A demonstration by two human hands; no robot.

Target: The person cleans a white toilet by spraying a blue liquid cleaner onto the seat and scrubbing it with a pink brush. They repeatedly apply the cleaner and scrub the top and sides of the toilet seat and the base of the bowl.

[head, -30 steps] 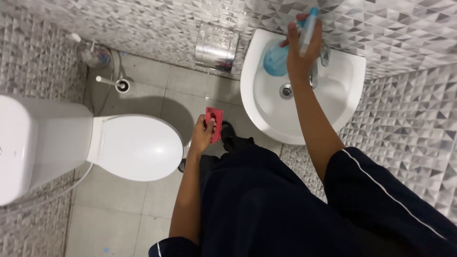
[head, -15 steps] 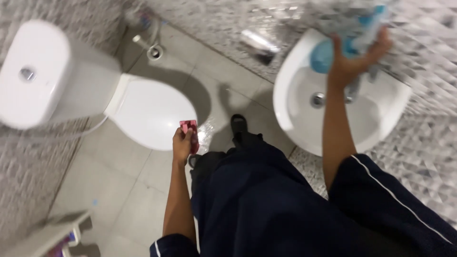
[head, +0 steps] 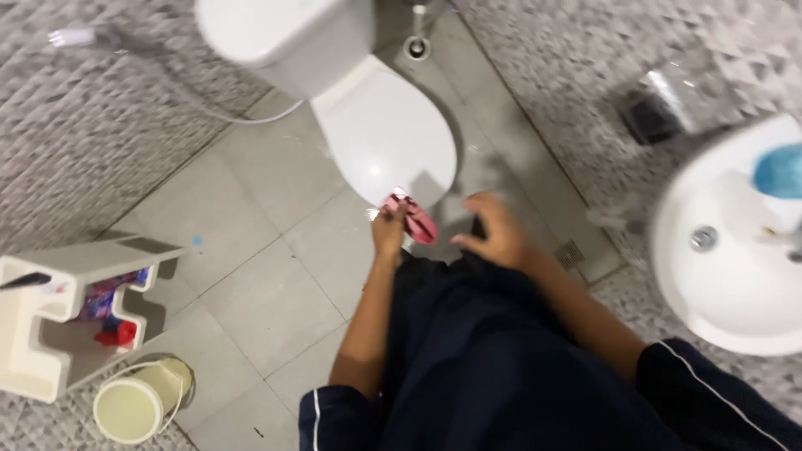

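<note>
My left hand (head: 388,232) hangs at my side, gripping a small pink-red cloth (head: 413,219) just in front of the closed white toilet lid (head: 388,134). My right hand (head: 493,232) is lowered in front of my body, fingers loosely apart and holding nothing, close to the cloth. A blue object (head: 781,169) rests in the white sink (head: 735,284) at the right. I wear dark clothes with a white stripe.
A white toilet tank (head: 284,38) sits at the top with a spray hose (head: 79,38) on the tiled wall. A white shelf unit (head: 50,321) with items and a pale yellow bucket (head: 138,405) stand at the lower left. A metal bin (head: 681,104) is by the sink.
My right hand has dropped from the sink down toward my left hand, leaving the blue object in the basin. The view has swung left, bringing the shelf and bucket into sight.
</note>
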